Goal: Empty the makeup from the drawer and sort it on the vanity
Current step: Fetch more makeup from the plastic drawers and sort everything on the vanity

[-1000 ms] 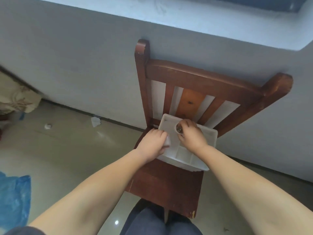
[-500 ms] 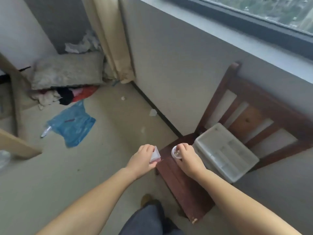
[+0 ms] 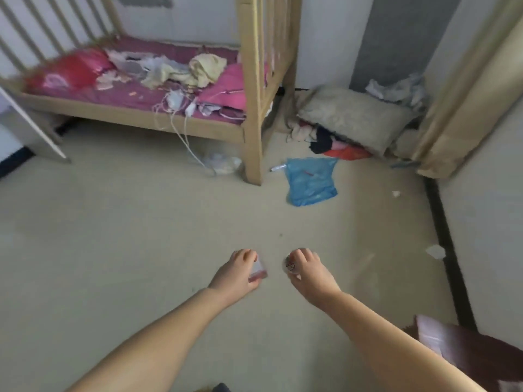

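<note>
Room: bedroom seen from head height, looking down across a pale, glossy floor [image 3: 113, 236], with grey-white walls and a dark skirting strip along the right wall.
Bed: wooden-framed bed [image 3: 252, 114] at the top of the view, with slatted ends and a purple sheet.
On the bed: a red and pink pillow [image 3: 70, 70] at the left, crumpled cream and white clothes [image 3: 198, 70] in the middle, a pink cushion near the right post, and white cables [image 3: 181, 120] trailing over the edge to the floor.
Floor clutter: a blue plastic bag [image 3: 310, 181] lies flat just right of the bed post; behind it a beige pillow [image 3: 351, 117] rests on a heap of dark and red clothes in the corner.
Curtain: a beige curtain [image 3: 464, 108] hangs at the right edge, reaching the floor.
Arms: both bare forearms stretch forward from the bottom of the view, over the open floor.
Left hand [image 3: 237, 274]: fingers curled around a small clear case [image 3: 258, 271] with a pinkish-red base, held between fingertips and thumb.
Right hand [image 3: 307, 271]: fingers curled over a small round white jar [image 3: 290, 265] with dark lettering on its side; only part of it shows past the fingers.
Hands together: side by side, near each other but not touching, both held in the air above the floor.
Lower right corner: part of a dark brown wooden chair [image 3: 481, 355], blurred, with something pale on it that cannot be made out.
</note>
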`<state>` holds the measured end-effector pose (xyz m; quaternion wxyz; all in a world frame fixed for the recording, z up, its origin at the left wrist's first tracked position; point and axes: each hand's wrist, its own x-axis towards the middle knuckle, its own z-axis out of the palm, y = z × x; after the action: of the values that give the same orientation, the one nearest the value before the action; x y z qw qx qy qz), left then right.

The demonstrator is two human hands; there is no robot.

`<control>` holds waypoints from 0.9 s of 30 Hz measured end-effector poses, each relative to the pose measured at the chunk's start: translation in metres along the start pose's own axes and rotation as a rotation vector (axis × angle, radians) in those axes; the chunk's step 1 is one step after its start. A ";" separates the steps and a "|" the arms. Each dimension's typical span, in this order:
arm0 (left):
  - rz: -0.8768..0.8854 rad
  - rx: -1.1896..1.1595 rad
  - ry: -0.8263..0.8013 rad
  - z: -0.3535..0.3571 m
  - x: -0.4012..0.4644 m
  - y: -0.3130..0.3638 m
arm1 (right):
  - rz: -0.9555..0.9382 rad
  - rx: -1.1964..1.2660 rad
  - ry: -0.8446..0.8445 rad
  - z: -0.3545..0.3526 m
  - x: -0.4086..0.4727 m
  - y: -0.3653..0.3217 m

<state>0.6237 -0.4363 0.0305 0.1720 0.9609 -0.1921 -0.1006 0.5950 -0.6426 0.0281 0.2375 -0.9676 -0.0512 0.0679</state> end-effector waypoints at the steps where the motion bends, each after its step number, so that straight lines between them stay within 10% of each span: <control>1: -0.040 -0.006 0.014 -0.008 -0.014 -0.031 | -0.039 -0.003 -0.029 0.015 0.013 -0.027; 15: -0.616 -0.031 0.197 -0.115 -0.204 -0.367 | -0.596 -0.122 -0.358 0.192 0.158 -0.391; 27: -0.894 -0.085 0.326 -0.211 -0.177 -0.596 | -0.906 -0.168 -0.490 0.287 0.371 -0.606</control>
<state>0.7174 0.2136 0.0277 0.1789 0.9447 0.2741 -0.0204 0.8755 0.0707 0.0194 0.1457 -0.8197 -0.5244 0.1786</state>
